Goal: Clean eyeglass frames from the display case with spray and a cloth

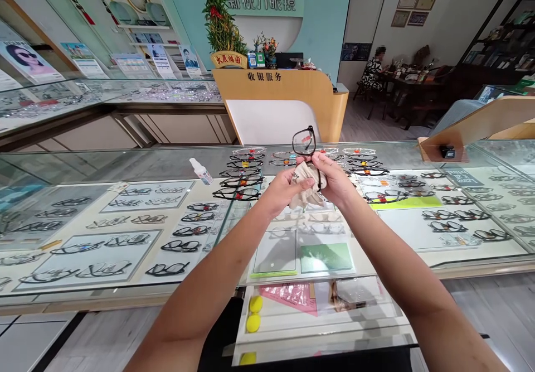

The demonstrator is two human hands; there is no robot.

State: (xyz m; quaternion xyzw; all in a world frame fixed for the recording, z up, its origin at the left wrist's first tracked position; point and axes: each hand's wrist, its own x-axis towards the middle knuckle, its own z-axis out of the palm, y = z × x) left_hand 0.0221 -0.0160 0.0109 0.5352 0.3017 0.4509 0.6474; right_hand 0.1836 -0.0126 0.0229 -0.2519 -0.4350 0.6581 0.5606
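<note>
Black-framed glasses (304, 141) are held up above the glass counter, one lens upright and the rest partly hidden by cloth and fingers. My right hand (332, 178) grips the frame near its middle. A beige cloth (308, 191) is pinched in my left hand (281, 191) and wrapped over the lower part of the glasses. The two hands are close together. To the left, a small white spray bottle (201, 172) stands on the counter, and rows of glasses (242, 182) lie around and behind the hands.
The glass counter (167, 157) spans the view, with many frames displayed. Below my forearms, an open drawer (334, 327) holds yellow round cases (253, 322) and pink packaging. A wooden-framed mirror (480, 124) stands at right. A person (371, 73) sits at a table far behind.
</note>
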